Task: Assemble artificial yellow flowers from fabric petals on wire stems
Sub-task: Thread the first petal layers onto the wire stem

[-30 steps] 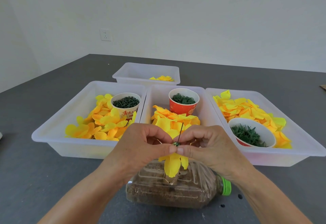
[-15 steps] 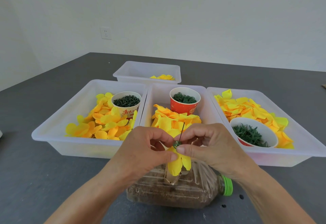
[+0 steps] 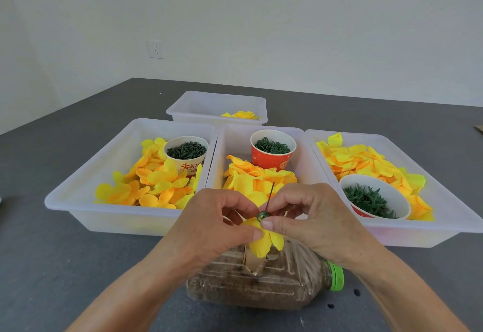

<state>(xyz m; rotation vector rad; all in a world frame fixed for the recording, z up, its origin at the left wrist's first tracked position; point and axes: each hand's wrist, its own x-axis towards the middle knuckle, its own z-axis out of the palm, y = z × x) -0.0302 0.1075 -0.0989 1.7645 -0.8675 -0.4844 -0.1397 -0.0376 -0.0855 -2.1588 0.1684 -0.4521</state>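
A half-made yellow flower (image 3: 265, 243) hangs petals-down over a sand-filled plastic bottle (image 3: 261, 282) lying on its side. Its thin wire stem (image 3: 269, 196) points up and away from me. My left hand (image 3: 209, 224) pinches the yellow petals at the flower's base. My right hand (image 3: 311, 216) pinches a small green ring (image 3: 261, 216) threaded on the wire, just above the petals. Both hands meet in front of the middle tray.
Three white trays stand side by side: left tray (image 3: 78, 196) with petals and a white cup of green pieces (image 3: 187, 152), middle tray (image 3: 230, 135) with petals and a red cup of green rings (image 3: 273, 149), right tray (image 3: 444, 209) with petals and a bowl of green leaves (image 3: 372, 199). A smaller tray (image 3: 209, 104) sits behind.
The green ring has slid down the wire onto the petals. Both hands stayed together with only small finger movements.
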